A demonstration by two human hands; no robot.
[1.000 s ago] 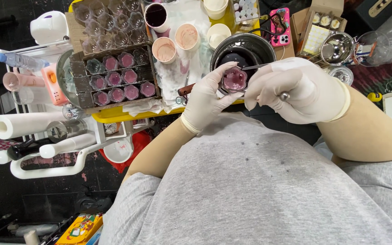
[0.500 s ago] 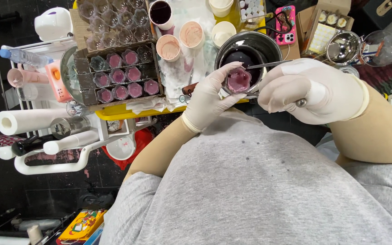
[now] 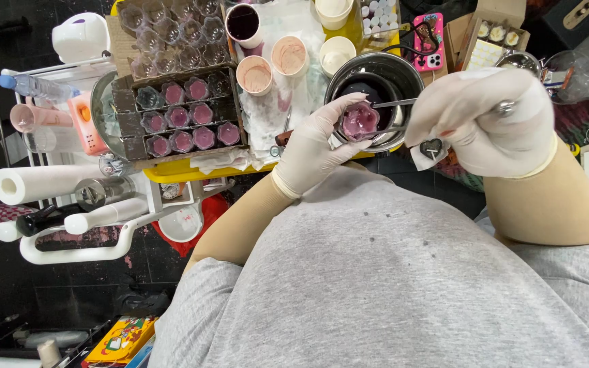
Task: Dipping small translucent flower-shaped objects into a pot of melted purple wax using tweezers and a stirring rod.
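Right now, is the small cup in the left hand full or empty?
Full, or nearly: the small cup, pinched by the gloved left hand over the metal pot, shows pink filling up to about its rim.

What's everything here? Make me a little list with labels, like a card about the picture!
Left hand: white glove, holds a small clear cup of pink-purple stuff
Right hand: white glove, holds a thin metal tool reaching toward the cup
Under the cup: a metal bowl
Cardboard tray: more small cups, several filled pink
Paper cups: two with pale pinkish mix
Far left: paper roll and water bottle
Clothes: grey shirt
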